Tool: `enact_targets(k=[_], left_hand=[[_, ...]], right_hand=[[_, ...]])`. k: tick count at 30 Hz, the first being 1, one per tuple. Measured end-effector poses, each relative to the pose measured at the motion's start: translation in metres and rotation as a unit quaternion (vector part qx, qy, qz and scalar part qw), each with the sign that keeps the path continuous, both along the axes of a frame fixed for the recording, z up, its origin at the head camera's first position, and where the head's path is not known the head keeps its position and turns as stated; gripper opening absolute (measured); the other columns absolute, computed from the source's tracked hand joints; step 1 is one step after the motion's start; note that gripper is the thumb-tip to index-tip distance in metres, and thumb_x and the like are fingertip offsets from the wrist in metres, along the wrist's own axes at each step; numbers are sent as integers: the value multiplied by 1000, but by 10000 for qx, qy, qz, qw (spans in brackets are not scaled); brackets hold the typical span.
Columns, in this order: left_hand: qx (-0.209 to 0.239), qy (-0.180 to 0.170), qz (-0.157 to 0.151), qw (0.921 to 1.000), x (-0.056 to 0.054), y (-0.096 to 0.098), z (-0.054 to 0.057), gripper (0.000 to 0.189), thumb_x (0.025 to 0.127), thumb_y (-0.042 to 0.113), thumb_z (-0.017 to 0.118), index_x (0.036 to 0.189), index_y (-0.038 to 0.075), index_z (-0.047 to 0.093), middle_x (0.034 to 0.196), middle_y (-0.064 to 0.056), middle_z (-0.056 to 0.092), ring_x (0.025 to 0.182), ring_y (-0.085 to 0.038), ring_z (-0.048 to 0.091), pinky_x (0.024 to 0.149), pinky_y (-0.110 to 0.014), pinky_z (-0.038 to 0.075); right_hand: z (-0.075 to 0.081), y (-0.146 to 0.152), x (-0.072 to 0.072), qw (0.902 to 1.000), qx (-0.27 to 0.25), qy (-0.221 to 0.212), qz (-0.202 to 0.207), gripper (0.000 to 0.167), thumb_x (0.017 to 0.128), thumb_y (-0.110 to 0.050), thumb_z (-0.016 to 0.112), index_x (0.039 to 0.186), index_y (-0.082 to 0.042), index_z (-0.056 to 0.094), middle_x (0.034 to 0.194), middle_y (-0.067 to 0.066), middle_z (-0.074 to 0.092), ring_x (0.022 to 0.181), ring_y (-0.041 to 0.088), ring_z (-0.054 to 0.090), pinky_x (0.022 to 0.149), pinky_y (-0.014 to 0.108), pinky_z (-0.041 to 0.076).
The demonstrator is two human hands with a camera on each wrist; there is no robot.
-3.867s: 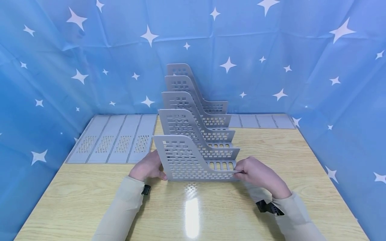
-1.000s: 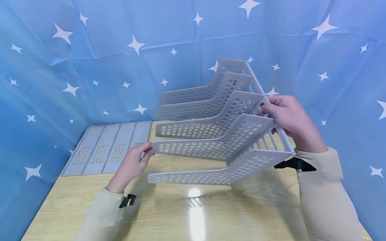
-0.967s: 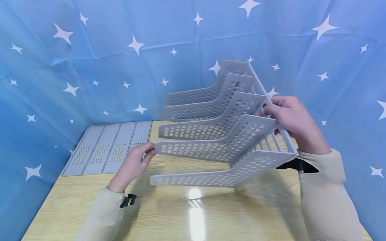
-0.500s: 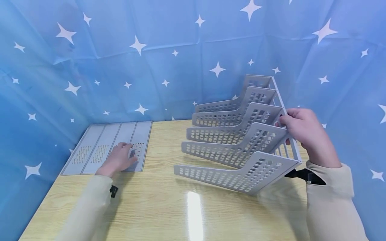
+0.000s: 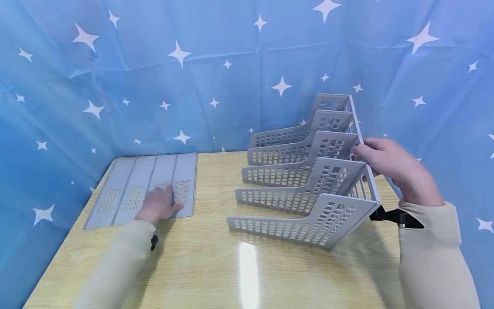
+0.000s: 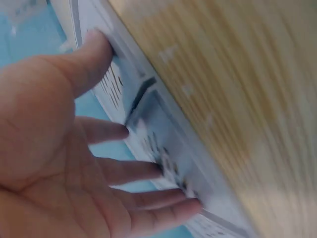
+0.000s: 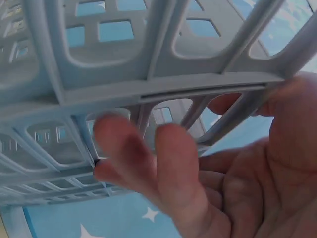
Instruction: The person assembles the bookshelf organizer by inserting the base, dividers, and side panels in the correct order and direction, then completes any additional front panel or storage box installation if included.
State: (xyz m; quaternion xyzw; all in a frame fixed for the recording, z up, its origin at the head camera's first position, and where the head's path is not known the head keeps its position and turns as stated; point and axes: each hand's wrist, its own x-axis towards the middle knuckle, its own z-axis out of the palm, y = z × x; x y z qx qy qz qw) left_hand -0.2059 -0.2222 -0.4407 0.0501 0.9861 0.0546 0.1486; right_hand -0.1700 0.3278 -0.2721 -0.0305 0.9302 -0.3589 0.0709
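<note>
A grey perforated file rack with several upright dividers stands right of the middle in the head view, turned so its low ends point left. My right hand grips its slotted back near the middle, thumb over the edge; in the right wrist view the fingers are bent by the slots. At the left, a flat grey grooved panel with holes lies on the table. My left hand rests over its near part with fingers spread. In the left wrist view, the fingertips reach the perforated face and the thumb lies at the near edge.
The wooden table carries a bright light reflection near its front. A blue curtain with white stars closes off the back and both sides, close behind the rack.
The rack has been turned, moved right and lowered. My left hand has left the divider's end and come onto the flat panel, which has shifted slightly right. My right hand still holds the rack's back.
</note>
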Motion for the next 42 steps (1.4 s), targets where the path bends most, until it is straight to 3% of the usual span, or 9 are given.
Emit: enact_targets(k=[3, 7, 11, 14, 17, 20, 28, 36, 42], left_hand=[[-379, 74, 156, 9991, 4, 27, -5, 88, 103, 52, 55, 150, -18, 31, 134, -51, 45, 123, -64, 50, 103, -65, 46], [-551, 189, 374, 9976, 9, 71, -8, 92, 99, 63, 55, 133, -22, 49, 109, -39, 63, 97, -46, 68, 78, -49, 60], [-279, -25, -129, 9995, 5, 90, 0, 68, 101, 56, 58, 102, -11, 67, 96, -25, 67, 80, -30, 66, 67, -41, 58], [42, -203, -866, 9960, -2, 78, 13, 46, 97, 37, 74, 121, -2, 69, 124, -25, 63, 108, -36, 63, 92, -49, 55], [225, -227, -1485, 9884, -8, 56, 19, 81, 82, 24, 90, 151, 6, 50, 155, -27, 42, 140, -47, 43, 111, -63, 40], [364, -354, -1712, 9839, -11, 39, 13, 102, 76, 25, 94, 161, 14, 38, 168, -24, 23, 150, -50, 27, 116, -68, 31], [293, -176, -1453, 9888, -17, 52, -6, 90, 92, 45, 76, 163, 10, 32, 166, -26, 23, 145, -56, 30, 113, -71, 32], [-945, 619, -953, 9890, -20, 104, -10, 88, 97, 64, 60, 147, -6, 45, 139, -32, 49, 112, -50, 58, 88, -56, 56], [-1802, 665, -260, 9810, -29, 151, -12, 95, 100, 73, 43, 137, -14, 55, 136, -33, 52, 108, -47, 64, 75, -46, 60]], right_hand=[[1, -3, -1, 9999, 64, 153, 2, 50, 107, -23, 34, 135, 12, 56, 116, 32, 68, 89, 22, 62, 72, 35, 52], [4, -6, 0, 9990, 129, 424, -105, 46, 106, -17, 34, 127, 15, 60, 115, 34, 67, 104, 37, 59, 85, 45, 49], [6, -2, 2, 9987, 112, 473, -141, 43, 106, -18, 35, 123, 11, 61, 115, 30, 67, 104, 29, 58, 87, 47, 47], [6, 3, 3, 9982, 126, 577, -111, 38, 105, -17, 39, 119, 8, 63, 106, 18, 71, 93, 10, 58, 82, 36, 47], [6, 10, 5, 9972, 105, 733, -48, 35, 105, -15, 41, 119, 7, 64, 96, 2, 73, 85, -3, 56, 76, 23, 45], [6, 15, 8, 9965, 127, 829, -10, 33, 105, -15, 42, 121, 5, 65, 90, -11, 70, 85, -8, 55, 72, 16, 43], [15, 21, 16, 9956, -18, 935, -85, 26, 104, -13, 46, 111, -13, 70, 86, -20, 69, 80, -4, 58, 64, 18, 46], [24, 23, 20, 9952, -7, 937, -271, 28, 105, -15, 47, 107, -28, 71, 86, -24, 68, 80, -2, 59, 67, 17, 45], [22, 25, 22, 9947, -121, 979, -290, 29, 105, -15, 46, 105, -30, 70, 84, -22, 69, 79, -1, 59, 68, 15, 45]])
